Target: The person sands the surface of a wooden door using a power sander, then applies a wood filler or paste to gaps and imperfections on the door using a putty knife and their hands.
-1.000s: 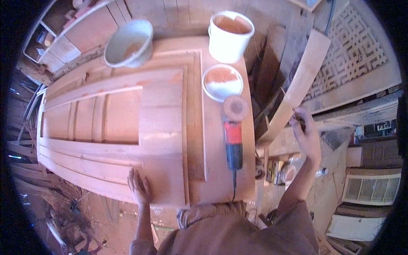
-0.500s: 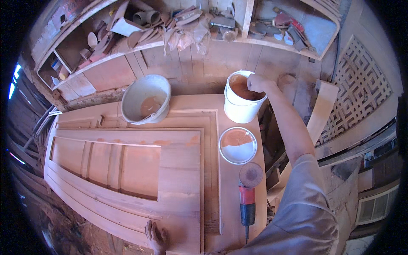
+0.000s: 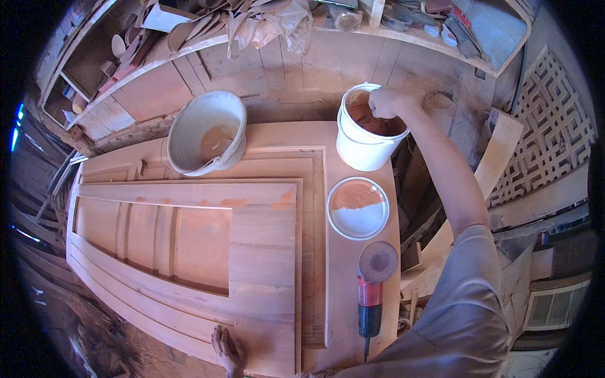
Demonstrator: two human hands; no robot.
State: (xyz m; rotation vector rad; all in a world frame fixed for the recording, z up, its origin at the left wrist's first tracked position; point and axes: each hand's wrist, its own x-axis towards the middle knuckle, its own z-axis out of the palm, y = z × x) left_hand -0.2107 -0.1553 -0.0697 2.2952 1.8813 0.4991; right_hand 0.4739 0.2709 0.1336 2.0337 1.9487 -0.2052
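Observation:
At the far right of the work surface, my right hand [image 3: 389, 103] is closed at the mouth of a white bucket [image 3: 362, 148] holding reddish-brown powder [image 3: 372, 120]. Its fingertips point down inside, and whatever they grip is hidden. My left hand [image 3: 227, 347] rests open on the near edge of a wooden panelled door [image 3: 263, 252], its fingers spread over the wood. Brown powder coats part of a round white lid [image 3: 358, 222] just in front of the bucket. Nearer to me lies a red and black angle grinder [image 3: 370, 291] with a round sanding disc.
A grey basin [image 3: 183, 135] with some brown material stands beyond the door, left of the bucket. Under the panelled door lies another door [image 3: 313, 220]. Cluttered shelves [image 3: 208, 43] run along the back wall. Boards [image 3: 498, 154] and a lattice panel [image 3: 543, 126] lean at the right.
The view has tilted, so the basin, bucket and shelves sit higher in the picture. My right hand stays at the bucket's mouth. My left hand stays on the door.

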